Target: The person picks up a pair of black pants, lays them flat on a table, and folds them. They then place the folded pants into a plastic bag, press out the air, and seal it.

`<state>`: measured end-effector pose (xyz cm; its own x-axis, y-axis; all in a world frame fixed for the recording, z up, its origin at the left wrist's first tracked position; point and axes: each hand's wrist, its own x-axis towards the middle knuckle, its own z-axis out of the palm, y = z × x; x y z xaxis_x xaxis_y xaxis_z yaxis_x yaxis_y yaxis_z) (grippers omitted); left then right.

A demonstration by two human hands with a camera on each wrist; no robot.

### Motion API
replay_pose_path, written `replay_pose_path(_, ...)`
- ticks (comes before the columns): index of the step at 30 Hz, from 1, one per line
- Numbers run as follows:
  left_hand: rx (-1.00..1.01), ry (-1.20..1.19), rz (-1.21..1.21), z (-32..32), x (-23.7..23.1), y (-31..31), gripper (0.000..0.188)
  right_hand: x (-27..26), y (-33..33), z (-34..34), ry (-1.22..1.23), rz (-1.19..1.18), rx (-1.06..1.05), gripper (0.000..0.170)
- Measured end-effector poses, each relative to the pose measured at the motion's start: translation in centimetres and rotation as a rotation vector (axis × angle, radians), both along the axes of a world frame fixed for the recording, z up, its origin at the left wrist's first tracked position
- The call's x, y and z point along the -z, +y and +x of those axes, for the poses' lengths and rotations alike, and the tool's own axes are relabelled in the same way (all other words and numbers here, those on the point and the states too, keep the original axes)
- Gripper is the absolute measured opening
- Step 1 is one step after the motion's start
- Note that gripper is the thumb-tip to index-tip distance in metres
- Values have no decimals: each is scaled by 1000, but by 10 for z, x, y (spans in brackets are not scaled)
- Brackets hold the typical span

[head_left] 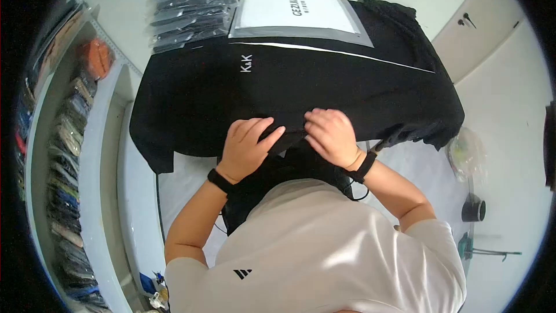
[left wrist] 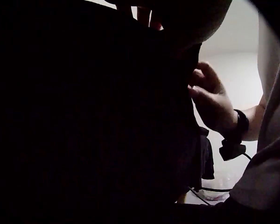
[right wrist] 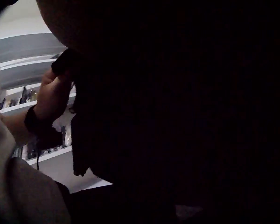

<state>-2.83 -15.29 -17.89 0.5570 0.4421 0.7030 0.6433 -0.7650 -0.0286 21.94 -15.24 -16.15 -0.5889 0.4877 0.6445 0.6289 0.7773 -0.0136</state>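
A black garment [head_left: 191, 98] with white K&K lettering lies spread across the table, its front edge hanging toward the person. My left hand [head_left: 248, 148] grips that edge near the middle; in the right wrist view the left hand [right wrist: 53, 95] holds dark cloth at its fingertips. A short way to the right, my right hand [head_left: 332, 138] pinches the same edge with bent fingers. The left wrist view shows the right hand [left wrist: 212, 100] with thumb and fingers at the cloth. Both wrist views are mostly filled by dark fabric.
Behind the garment lies a clear bag with a white printed sheet [head_left: 289, 14]. To its left rises a stack of bagged garments [head_left: 191, 8]. Shelves [head_left: 95, 156] of packed clothes line the left side. Along the right wall are a plastic bag [head_left: 466, 153] and a dark bin [head_left: 474, 207].
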Motion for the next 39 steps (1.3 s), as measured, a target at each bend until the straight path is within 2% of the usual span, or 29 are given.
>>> replay_pose_path(3, 30, 63, 60, -6, -10, 6, 39, 4, 13, 36, 6, 25, 194, 45)
replay_pose_path(5, 96, 18, -75, -8, -11, 9, 42, 10, 18, 70, -7, 19, 240, 49)
replay_pose_path(7, 86, -9, -86, -10, -16, 9, 43, 8, 16, 100, -12, 11, 364, 45)
replay_pose_path(9, -17, 46, -235, -11, -18, 7, 40, 11, 18, 127, -45, 24, 465, 42)
replay_pose_path(13, 49, -34, -130, -7, -26, 8, 44, 8, 15, 164, -45, 14, 618, 37)
replay_pose_path(15, 119, -42, -1, -3, -30, 3, 28, 4, 15, 168, -6, -35, 660, 34)
replay_pose_path(16, 124, -69, -11, -1, -26, 1, 18, 4, 17, 171, 11, -82, 720, 32)
replay_pose_path(19, 198, 42, -79, -7, -24, 1, 14, -1, 18, 170, -4, -122, 812, 32)
replay_pose_path(21, 227, 29, -90, -8, -21, 1, 15, 3, 21, 174, -74, 15, 899, 35)
replay_pose_path(22, 253, 10, -101, -8, -20, 1, 17, 7, 22, 177, -68, -19, 913, 41)
replay_pose_path(26, 245, 9, -178, -7, -22, 0, 20, 1, 28, 176, -43, -53, 921, 44)
replay_pose_path(29, 223, 26, -196, -3, -28, 2, 14, -15, 38, 178, 81, 7, 846, 46)
replay_pose_path(31, 177, -27, -196, -4, -28, 1, 16, -34, 37, 165, 145, 170, 835, 44)
replay_pose_path(33, 175, -2, -198, -3, -24, 1, 16, -13, 38, 180, 106, 145, 838, 48)
replay_pose_path(35, 161, 16, -201, -2, -21, -1, 16, 10, 36, 191, -156, 37, 883, 51)
replay_pose_path(36, 161, 12, -200, -2, -19, -2, 14, 12, 28, 179, -113, 12, 931, 46)
replay_pose_path(37, 161, 10, -200, -2, -18, -3, 13, 11, 21, 165, -97, 19, 889, 51)
replay_pose_path(39, 172, -5, -173, -1, -16, -1, 11, -7, 1, 115, -5, -28, 659, 59)
